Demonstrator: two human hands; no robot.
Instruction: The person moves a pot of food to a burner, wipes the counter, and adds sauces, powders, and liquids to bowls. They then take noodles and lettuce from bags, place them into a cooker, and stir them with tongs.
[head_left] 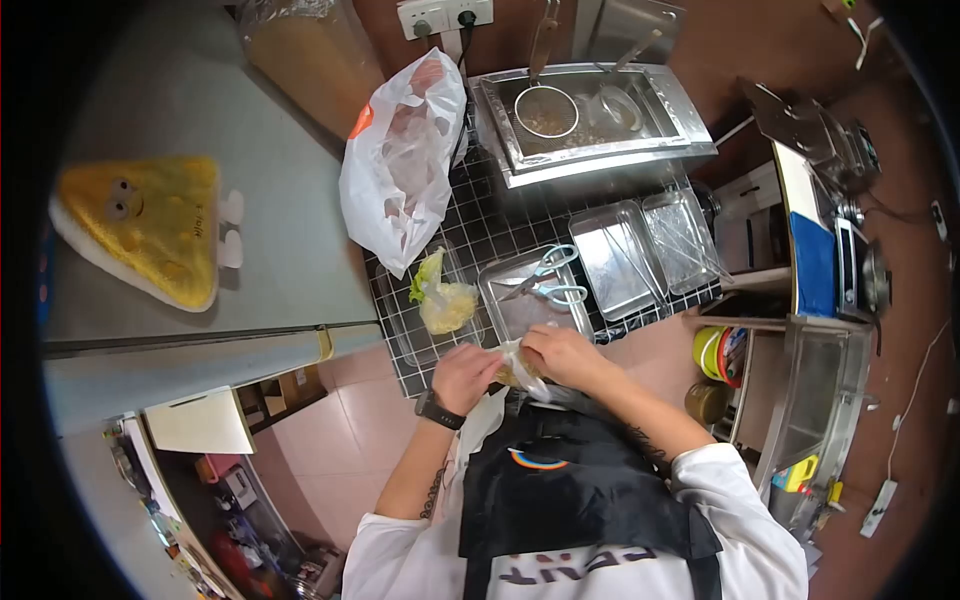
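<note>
Close to my apron, at the front edge of the black gridded counter, I hold a plastic bag [522, 372] with something yellow-brown inside. My left hand [468, 378], with a watch on its wrist, pinches the bag's left side. My right hand [560, 355] is closed on its upper right part, and the fingertips of both hands are close together. What the bag holds is too small to name. Beyond my hands lies a metal tray [515, 318] with blue-handled scissors [552, 275] resting in it. Left of that tray sits a pale leafy vegetable [446, 305] with green leaf edges.
A white plastic bag [400, 165] stands at the back left of the counter. Behind the trays is a metal fryer [600, 160] with a round strainer [547, 110] in it. Two more metal trays [612, 265] lie to the right, with tongs across them. A grey surface [290, 250] borders the left.
</note>
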